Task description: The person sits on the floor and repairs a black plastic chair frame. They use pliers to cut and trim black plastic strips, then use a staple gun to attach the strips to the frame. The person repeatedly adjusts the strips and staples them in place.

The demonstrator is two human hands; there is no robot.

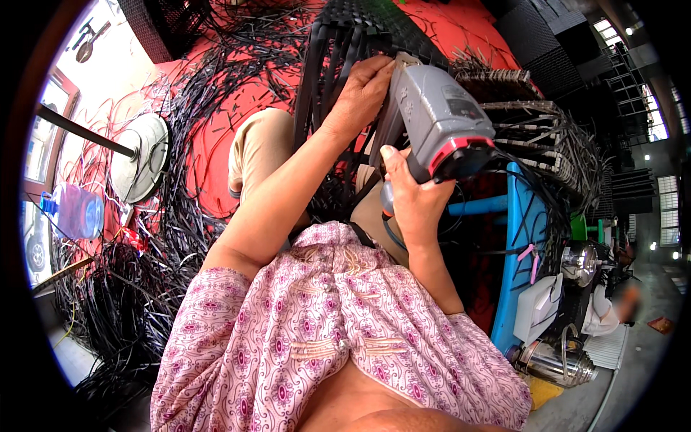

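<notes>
In my right hand (pixel 416 198) is a grey staple gun (pixel 440 108) with a red band and a black end, my fingers wrapped round its handle. Its nose rests at the edge of a black woven wicker panel (pixel 374 25). Close beside the nose, my left hand (pixel 362 92) is closed on the panel's edge, where black plastic strips (pixel 311 79) hang down unwoven. What exactly lies under the left fingertips is hidden. The panel stands between my knees, above my lap. A thin dark hose runs below the gun's handle.
Loose black strips (pixel 115 309) pile up at left over a red floor covering (pixel 216 158). A round white stand base (pixel 140 158) and a clear water jug (pixel 75 210) stand left. At right are a blue plastic stool (pixel 515 237), woven pieces (pixel 525 137) and a metal kettle (pixel 554 360).
</notes>
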